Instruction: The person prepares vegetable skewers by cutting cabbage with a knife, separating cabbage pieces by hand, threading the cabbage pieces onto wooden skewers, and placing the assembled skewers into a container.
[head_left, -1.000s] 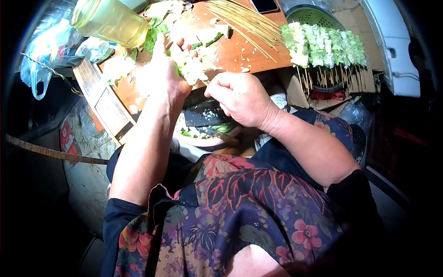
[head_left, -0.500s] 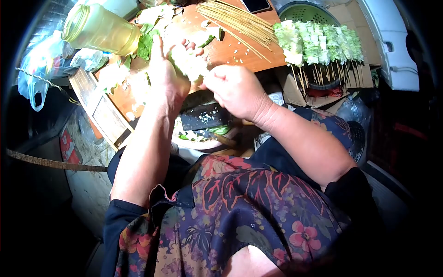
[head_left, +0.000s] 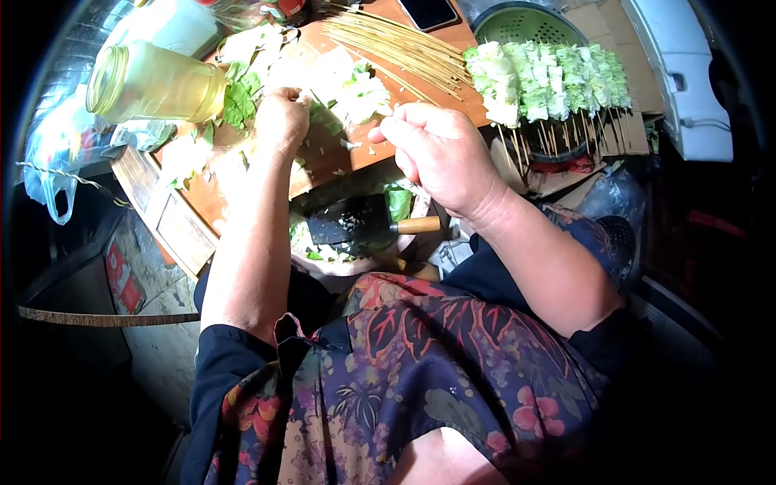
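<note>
My left hand [head_left: 281, 123] is closed over the wooden table, its fingertips pressed together; whatever they pinch is too small or too bright to tell. Just right of it lies a bunch of pale green leaves [head_left: 360, 95], apart from both hands. My right hand [head_left: 444, 153] hovers at the table's near edge, fingers curled and thumb against the forefinger, with nothing clearly visible in them. Several bamboo skewers [head_left: 396, 44] lie loose beyond the leaves. To the right, skewers threaded with chopped leaves [head_left: 550, 81] rest in a row over a green colander [head_left: 529, 23].
A cleaver [head_left: 352, 222] with a wooden handle lies across a basin [head_left: 364, 265] of leaf scraps below the table [head_left: 330, 164]. A jar of yellowish liquid [head_left: 158, 85] leans at the left. A phone [head_left: 428, 11] lies at the back, and a plastic bag [head_left: 56, 158] hangs at far left.
My left hand, earlier open with pale leaves against its palm, has closed and moved up and away. The leaves now lie on the table. My right hand has shifted right, apart from the left.
</note>
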Demonstrator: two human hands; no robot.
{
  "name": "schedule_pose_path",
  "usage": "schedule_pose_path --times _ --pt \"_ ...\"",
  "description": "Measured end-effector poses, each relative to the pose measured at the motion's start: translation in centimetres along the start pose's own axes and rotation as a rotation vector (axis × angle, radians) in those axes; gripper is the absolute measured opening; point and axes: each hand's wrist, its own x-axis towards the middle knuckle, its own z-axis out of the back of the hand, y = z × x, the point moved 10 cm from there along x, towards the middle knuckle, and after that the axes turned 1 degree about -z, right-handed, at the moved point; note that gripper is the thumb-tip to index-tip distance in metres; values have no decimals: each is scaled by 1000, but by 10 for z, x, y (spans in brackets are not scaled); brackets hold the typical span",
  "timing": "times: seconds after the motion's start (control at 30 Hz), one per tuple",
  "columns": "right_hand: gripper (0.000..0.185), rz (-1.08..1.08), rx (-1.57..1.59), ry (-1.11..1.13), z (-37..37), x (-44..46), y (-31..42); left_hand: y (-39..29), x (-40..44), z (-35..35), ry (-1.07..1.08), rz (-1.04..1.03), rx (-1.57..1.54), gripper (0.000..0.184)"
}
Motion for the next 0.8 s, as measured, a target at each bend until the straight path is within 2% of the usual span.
schedule_pose_path --times 0.07,0.2,0.27,0.33,0.4,0.47,0.67,0.8 --pt "26 36 -26 -18 4 2 2 2 -4 -5 127 138 -32 23" --pt "26 57 -30 -27 6 3 6 10 1 -9 127 107 -32 16" --pt "25 59 -12 -22 6 3 10 19 -1 -19 210 169 -333 11" --pt "25 66 11 -32 8 1 14 23 -6 -21 332 333 -613 8" --pt "24 73 36 -39 9 -1 14 15 -6 -12 328 333 -791 7" --pt "24 69 17 -28 10 -1 13 6 -8 -11 328 341 -841 5" --pt "24 70 23 -36 8 -3 13 -17 -6 -24 304 182 -736 10" --pt "24 67 19 -34 9 -3 10 -15 -4 -27 248 205 -565 10"
